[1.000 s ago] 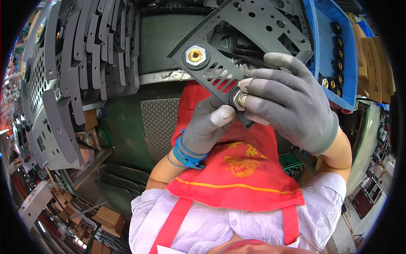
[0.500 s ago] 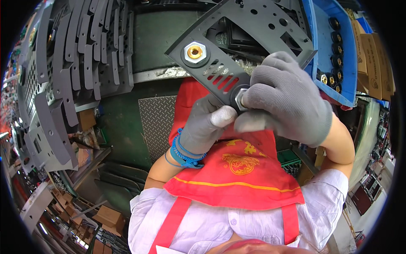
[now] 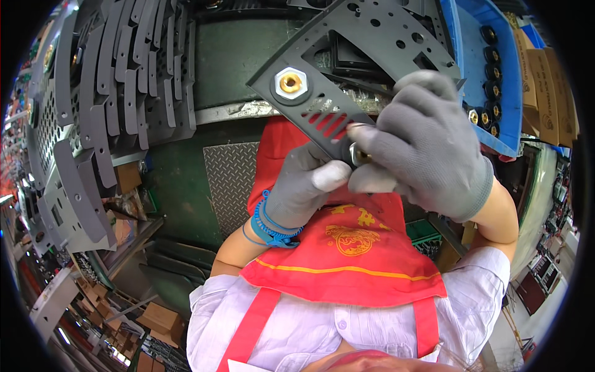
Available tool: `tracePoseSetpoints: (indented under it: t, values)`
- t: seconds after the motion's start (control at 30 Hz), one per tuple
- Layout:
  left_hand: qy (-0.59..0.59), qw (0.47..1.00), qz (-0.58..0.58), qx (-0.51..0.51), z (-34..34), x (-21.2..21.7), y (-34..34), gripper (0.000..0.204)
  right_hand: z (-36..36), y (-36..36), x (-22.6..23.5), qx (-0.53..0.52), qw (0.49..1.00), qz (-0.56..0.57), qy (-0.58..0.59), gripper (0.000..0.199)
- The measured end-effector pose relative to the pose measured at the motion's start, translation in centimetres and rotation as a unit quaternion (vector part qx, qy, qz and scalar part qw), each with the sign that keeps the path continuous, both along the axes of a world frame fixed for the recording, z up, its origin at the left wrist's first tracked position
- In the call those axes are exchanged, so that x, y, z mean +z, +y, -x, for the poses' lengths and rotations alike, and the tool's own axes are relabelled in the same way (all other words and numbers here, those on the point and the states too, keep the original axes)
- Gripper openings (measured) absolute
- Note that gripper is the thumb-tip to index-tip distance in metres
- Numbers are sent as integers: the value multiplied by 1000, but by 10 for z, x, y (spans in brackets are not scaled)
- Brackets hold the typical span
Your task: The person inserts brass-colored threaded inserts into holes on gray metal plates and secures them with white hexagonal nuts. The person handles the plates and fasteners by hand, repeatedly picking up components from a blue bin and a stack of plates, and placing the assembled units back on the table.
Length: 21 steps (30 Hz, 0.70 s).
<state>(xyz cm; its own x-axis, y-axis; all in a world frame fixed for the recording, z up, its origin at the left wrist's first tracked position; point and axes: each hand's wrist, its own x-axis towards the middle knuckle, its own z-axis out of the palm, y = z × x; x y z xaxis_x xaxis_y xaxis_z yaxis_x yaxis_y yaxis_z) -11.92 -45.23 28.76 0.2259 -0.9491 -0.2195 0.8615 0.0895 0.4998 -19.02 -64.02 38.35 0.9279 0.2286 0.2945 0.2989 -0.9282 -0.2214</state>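
A dark grey metal panel (image 3: 384, 56) with holes and slots lies tilted in front of me, its near corner over my red apron. My gloved left hand (image 3: 300, 186) grips that corner, thumb on top and the other fingers mostly hidden beneath. At the same corner sits a silver hex nut (image 3: 355, 154), partly covered by my right fingers. My gloved right hand (image 3: 431, 146) is closed around the nut, thumb and fingers on either side of it. Another hex nut with a brass centre (image 3: 290, 83) sits on a black round base at the panel's left corner.
A blue bin (image 3: 513, 133) at the right holds several black round fittings with brass centres. Curved grey metal panels (image 3: 127, 93) stand in a row at the left. Cardboard boxes (image 3: 548, 93) are beyond the bin. Below the bench edge is a treaded metal plate (image 3: 229, 177).
The panel has shifted slightly right and down. My right fingers have changed their hold around the nut, the index finger now stretched further over the panel. My left hand keeps its grip.
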Motion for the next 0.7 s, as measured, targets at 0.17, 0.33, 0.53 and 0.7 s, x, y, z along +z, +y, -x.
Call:
tracePoseSetpoints:
  t: [0.17, 0.33, 0.53, 0.7]
  values:
    - [-11, 999, -15, 27, 3, 2, 0, 52, 1, -11, 3, 61, 996, -68, 12, 53]
    - [7, 999, -42, 5, 2, 1, 2, 51, -3, -14, 18, 54, 986, -158, -7, 36]
    - [-80, 995, -61, 5, -2, 5, 1, 45, 8, -2, 3, 23, 972, -215, 95, 26]
    - [-134, 985, -76, 82, -13, 28, -8, 37, 9, 1, 10, -5, 986, -132, 99, 27]
